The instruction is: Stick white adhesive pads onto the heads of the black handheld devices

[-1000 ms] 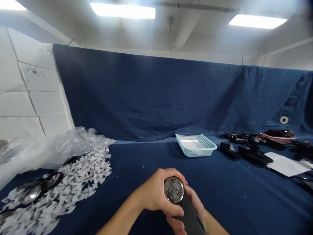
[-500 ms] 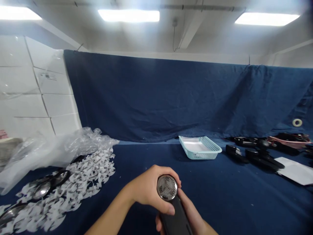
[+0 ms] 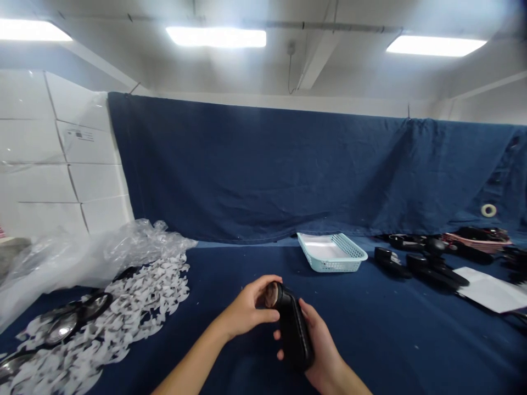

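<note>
A black fabric shaver [image 3: 295,334] with a round metal head is held over the table in both hands, its head turned to the left. My right hand [image 3: 323,351] is wrapped round the body from the right, fingertips showing on the near left side. My left hand [image 3: 251,307] is curled about the head, thumb below and fingers above, gripping its rim. Part of the perforated metal face is shaded by the left fingers.
At left lie a heap of small white curved pieces [image 3: 140,307], black rings with shiny metal [image 3: 61,327] and clear plastic wrap [image 3: 140,244]. A light-blue basket [image 3: 335,265] with white paper stands at the back. Black shaver bodies [image 3: 432,269] and a white sheet [image 3: 496,289] lie right.
The fabric shaver has been turned, so its metal head now faces left instead of toward me. Its body shows more from the side, and my left hand has shifted slightly left.
</note>
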Tool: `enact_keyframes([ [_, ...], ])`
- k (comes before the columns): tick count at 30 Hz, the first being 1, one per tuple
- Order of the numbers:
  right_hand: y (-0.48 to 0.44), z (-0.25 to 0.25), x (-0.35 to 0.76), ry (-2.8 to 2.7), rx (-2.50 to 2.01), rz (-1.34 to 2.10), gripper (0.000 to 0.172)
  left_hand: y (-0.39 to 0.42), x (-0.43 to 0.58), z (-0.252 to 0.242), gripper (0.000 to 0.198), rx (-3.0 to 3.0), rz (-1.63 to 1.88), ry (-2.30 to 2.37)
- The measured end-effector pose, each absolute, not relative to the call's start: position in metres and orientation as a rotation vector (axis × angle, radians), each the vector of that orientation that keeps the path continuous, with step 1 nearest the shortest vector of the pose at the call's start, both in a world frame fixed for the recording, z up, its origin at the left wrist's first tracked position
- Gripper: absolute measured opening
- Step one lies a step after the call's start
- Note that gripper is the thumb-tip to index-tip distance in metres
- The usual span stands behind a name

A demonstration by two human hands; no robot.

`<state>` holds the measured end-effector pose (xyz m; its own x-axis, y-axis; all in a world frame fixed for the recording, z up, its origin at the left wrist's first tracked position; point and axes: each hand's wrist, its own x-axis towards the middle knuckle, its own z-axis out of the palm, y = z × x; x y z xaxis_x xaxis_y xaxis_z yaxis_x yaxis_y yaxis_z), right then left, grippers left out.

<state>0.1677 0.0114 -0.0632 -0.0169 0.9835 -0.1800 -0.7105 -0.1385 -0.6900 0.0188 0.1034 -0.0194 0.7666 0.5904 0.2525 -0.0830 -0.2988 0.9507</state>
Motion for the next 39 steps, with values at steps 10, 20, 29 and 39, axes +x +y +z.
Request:
enact_keyframes([
  [10,0.019,-0.067,0.185,-0.698,-0.851,1.428,0.057,0.104,0.021,-0.057,0.076,1.626,0.820,0.504],
  [20,0.025,-0.078,0.196,-0.938,-1.092,1.173,0.071,0.104,0.024,-0.076,0.080,1.525,0.832,0.546],
  [29,0.026,-0.081,0.195,-0.972,-1.137,1.136,0.070,0.105,0.023,-0.075,0.074,1.531,0.831,0.570],
  [39,0.025,-0.076,0.194,-0.964,-1.163,1.130,0.062,0.103,0.025,-0.071,0.072,1.616,0.830,0.569],
])
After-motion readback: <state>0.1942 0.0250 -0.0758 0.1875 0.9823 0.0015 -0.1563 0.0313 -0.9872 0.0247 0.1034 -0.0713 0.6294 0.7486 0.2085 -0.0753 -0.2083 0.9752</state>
